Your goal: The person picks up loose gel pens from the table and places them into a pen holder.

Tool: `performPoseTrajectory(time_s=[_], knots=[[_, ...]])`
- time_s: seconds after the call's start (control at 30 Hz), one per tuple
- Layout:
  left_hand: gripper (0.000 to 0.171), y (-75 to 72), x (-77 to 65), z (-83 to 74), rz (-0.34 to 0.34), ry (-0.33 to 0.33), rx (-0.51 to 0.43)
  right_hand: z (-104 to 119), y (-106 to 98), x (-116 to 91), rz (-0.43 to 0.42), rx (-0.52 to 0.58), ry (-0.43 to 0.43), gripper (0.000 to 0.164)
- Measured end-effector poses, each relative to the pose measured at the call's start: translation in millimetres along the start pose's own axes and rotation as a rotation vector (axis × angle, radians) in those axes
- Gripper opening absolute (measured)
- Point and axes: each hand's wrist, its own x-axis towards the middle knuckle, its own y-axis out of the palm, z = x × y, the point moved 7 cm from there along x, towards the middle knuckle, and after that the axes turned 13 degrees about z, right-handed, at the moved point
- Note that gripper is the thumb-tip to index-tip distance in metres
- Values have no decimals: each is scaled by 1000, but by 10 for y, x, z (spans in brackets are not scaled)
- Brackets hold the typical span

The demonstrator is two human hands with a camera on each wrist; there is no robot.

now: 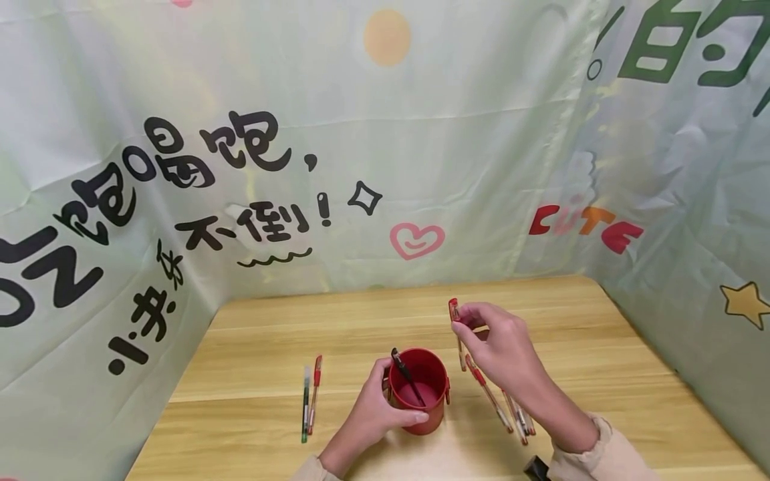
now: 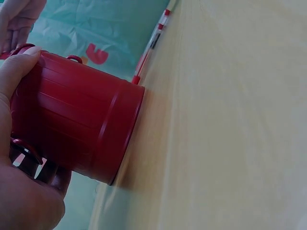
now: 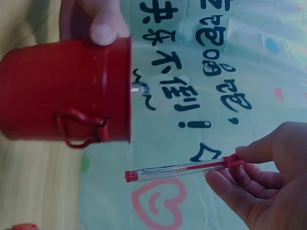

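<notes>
My left hand point(image 1: 380, 406) grips a small red metal bucket point(image 1: 432, 422) that stands upright on the table, thumb along its near side. Inside the bucket a black pen point(image 1: 409, 378) leans toward the far left of the rim. Between the thumb and fingers of my right hand point(image 1: 504, 344) a red gel pen point(image 3: 192, 167) is pinched near its capped end. That pen is in the air to the right of the bucket, apart from it, cap upward. In the right wrist view its clear barrel shows a red refill.
Left of the bucket lie a green pen point(image 1: 305, 404) and a red pen point(image 1: 315, 394), side by side. Several pens, one a red-capped pen point(image 1: 488, 393), lie under my right forearm, partly hidden. A black object point(image 1: 537, 467) is at the near edge. Printed cloth point(image 1: 469, 167) hangs behind the wooden table point(image 1: 271, 347).
</notes>
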Motion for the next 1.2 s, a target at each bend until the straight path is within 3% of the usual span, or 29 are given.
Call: performPoseTrajectory(time_s=[0.37, 0.77, 1.2], knots=[[90, -11, -9, 3, 0, -2, 19, 164, 92, 38, -9, 81, -30, 17], [89, -11, -2, -10, 8, 7, 28, 135, 411, 109, 117, 203, -57, 17], [91, -15, -15, 2, -4, -15, 64, 14, 761, 137, 247, 101, 23, 11]])
